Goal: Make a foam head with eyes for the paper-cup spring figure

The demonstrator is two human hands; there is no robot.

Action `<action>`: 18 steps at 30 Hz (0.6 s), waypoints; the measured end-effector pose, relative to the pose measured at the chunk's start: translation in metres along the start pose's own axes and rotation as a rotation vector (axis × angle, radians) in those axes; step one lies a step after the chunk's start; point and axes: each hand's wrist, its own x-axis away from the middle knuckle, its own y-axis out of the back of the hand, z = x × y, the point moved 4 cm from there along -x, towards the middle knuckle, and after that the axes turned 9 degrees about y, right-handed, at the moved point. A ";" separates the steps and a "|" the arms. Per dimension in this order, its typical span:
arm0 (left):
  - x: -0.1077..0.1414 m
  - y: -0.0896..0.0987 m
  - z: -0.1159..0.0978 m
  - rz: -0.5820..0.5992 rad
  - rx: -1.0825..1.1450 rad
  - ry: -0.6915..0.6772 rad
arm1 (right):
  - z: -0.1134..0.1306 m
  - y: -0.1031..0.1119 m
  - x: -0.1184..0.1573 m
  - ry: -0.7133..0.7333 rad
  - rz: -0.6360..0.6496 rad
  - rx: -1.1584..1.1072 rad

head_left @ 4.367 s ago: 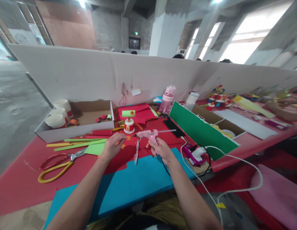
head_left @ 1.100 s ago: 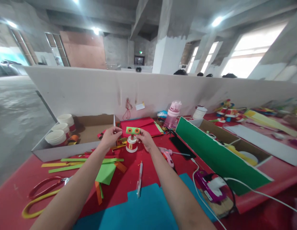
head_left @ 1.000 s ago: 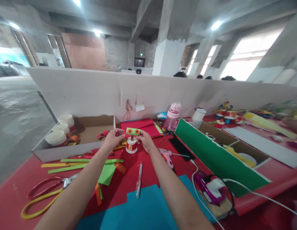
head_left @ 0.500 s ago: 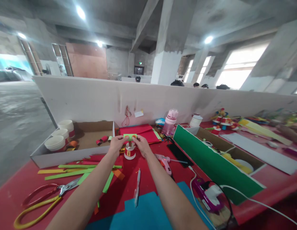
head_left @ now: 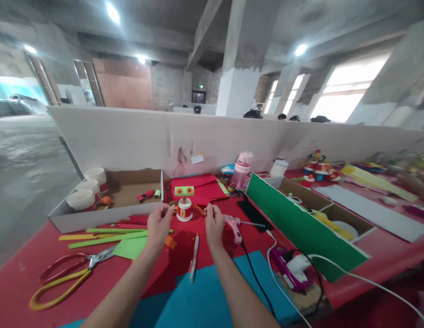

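Observation:
A small paper-cup figure (head_left: 184, 212), red and white with a yellow label, stands upright on the red table. On top of it sits a light green paper roll (head_left: 184, 191) with two orange ring shapes like eyes. A red-and-yellow twisted strip (head_left: 198, 209) sticks out from the figure's right side, and the fingertips of my right hand (head_left: 214, 224) are pinched at its outer end. To the left, my left hand (head_left: 159, 225) has its fingers closed at the end of a similar dark twisted strip (head_left: 173, 204), partly hidden by the fingertips.
A white pen (head_left: 194, 258) and blue sheets (head_left: 184, 300) lie in front. Scissors (head_left: 90, 261), green strips (head_left: 109, 242) and a cardboard box (head_left: 106, 217) with paper cups are left. A pink glue gun (head_left: 235, 228), phone (head_left: 255, 216), cables and green-sided box (head_left: 301, 228) are right.
Both hands have let go of the green paper roll, which now rests on the figure. They have moved apart and down to the figure's two sides, at the twisted strips.

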 end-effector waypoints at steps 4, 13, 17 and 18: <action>0.045 -0.015 0.016 -0.018 -0.279 -0.222 | 0.010 -0.010 0.032 0.036 0.123 0.008; 0.035 0.012 0.030 -0.162 -0.610 -0.522 | -0.014 -0.006 0.038 -0.368 -0.018 -0.378; 0.031 0.020 0.031 -0.186 -0.642 -0.513 | -0.023 -0.004 0.037 -0.460 -0.083 -0.459; 0.031 0.020 0.031 -0.184 -0.651 -0.520 | -0.025 -0.004 0.037 -0.467 -0.085 -0.468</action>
